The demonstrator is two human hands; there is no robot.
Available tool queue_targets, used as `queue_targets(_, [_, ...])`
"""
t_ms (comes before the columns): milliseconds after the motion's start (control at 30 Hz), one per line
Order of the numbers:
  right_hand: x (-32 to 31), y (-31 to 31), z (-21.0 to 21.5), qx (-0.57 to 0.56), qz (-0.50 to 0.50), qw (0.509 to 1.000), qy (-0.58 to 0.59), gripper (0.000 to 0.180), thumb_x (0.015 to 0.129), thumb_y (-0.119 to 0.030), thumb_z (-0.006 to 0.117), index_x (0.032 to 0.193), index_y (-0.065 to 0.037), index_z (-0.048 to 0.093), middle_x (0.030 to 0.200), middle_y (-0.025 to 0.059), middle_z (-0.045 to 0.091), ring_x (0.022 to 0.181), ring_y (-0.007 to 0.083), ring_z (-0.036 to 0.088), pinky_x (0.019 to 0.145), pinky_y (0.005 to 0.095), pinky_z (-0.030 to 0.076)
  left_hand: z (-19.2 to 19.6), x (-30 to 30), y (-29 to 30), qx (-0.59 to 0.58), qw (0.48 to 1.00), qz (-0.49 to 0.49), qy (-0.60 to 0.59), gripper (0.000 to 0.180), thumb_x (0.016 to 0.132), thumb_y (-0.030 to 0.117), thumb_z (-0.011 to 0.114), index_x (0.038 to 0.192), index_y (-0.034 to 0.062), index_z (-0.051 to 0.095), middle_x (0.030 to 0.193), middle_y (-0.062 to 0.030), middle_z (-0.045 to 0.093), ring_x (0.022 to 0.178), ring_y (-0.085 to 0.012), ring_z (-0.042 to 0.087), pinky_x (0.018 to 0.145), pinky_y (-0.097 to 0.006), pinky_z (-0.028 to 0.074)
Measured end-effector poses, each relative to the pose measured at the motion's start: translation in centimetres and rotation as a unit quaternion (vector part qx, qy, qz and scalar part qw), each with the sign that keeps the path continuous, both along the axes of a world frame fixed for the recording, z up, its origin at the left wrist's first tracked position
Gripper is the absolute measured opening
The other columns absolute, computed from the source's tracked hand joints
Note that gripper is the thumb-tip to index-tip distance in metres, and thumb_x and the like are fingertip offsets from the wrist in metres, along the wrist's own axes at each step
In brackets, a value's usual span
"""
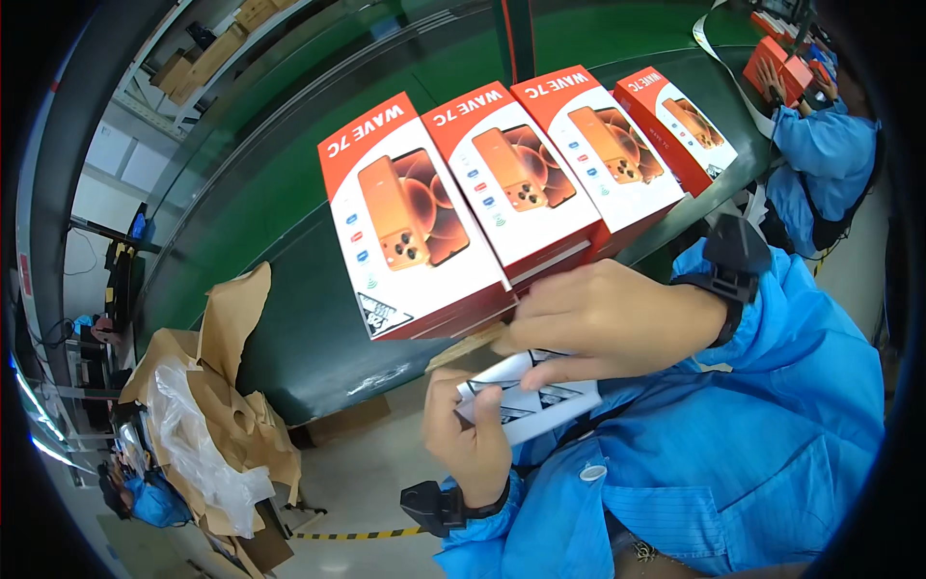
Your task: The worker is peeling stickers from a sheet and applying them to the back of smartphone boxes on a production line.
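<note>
My left hand (470, 429) is closed on a small white label sheet (540, 419) printed with black triangles, its thumb across the near end. The sheet is held tilted in front of my blue jacket. My right hand (603, 323) is bent over the same sheet, with its thumb pressing on the top. Its other fingers are slightly blurred beside the stacked phone boxes, and what their tips touch is hidden. Closest to my hands, the leftmost stack of red and white phone boxes (405, 232) bears a black-and-white triangle sticker (384, 314) on its near corner.
More phone boxes (521, 183) stand in a row along the green bench (309, 357). At the lower left, brown paper and clear plastic (193, 425) bulge from an opened carton. A co-worker in blue (820, 145) handles a red box (777, 69) at the far right.
</note>
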State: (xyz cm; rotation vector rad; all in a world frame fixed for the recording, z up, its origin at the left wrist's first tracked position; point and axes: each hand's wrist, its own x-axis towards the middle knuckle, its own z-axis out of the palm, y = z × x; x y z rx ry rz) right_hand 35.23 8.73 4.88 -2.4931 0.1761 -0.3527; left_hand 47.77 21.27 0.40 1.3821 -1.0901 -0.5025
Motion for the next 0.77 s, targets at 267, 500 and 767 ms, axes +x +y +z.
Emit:
queue_targets(267, [-0.9,-0.4,-1.1,-0.042,-0.025,0.977,-0.208,0.022,0.071,-0.016,0.061,0.088,-0.005,0.054,0.085,0.0066,0.053,0.077,0.0221,0.052,0.065,0.0304,0.043,-0.7,-3.6,-2.1,-0.001,0.996,0.073,-0.051,0.027,0.082,0.023,0.051,0.069,-0.0006,0.047,0.063,-0.0098,0.044,0.054,-0.0213,0.045,0.049,-0.027,0.035])
queue_targets(500, [-1.2,-3.3,-1.5,0.137,-0.102,0.957,-0.236,0.046,0.076,-0.022,0.055,0.113,0.001,0.04,0.107,0.0167,0.044,0.102,0.0285,0.042,0.084,0.0345,0.037,0.1,-0.3,-2.5,-0.127,0.958,0.249,-0.064,0.053,0.088,0.043,0.03,0.102,-0.0057,0.046,0.093,-0.0121,0.052,0.075,-0.0195,0.052,0.067,-0.032,0.042])
queue_targets(767, [1.9,-3.3,-3.1,0.289,-0.136,0.926,-0.202,0.074,0.081,-0.042,0.046,0.121,0.014,0.02,0.125,0.0329,0.023,0.121,0.0411,0.019,0.1,0.0416,0.014,2.9,3.1,-3.2,0.011,0.985,-0.014,0.169,0.061,0.08,0.033,0.052,0.121,-0.0067,0.032,0.108,-0.017,0.045,0.096,-0.0234,0.047,0.079,-0.033,0.042])
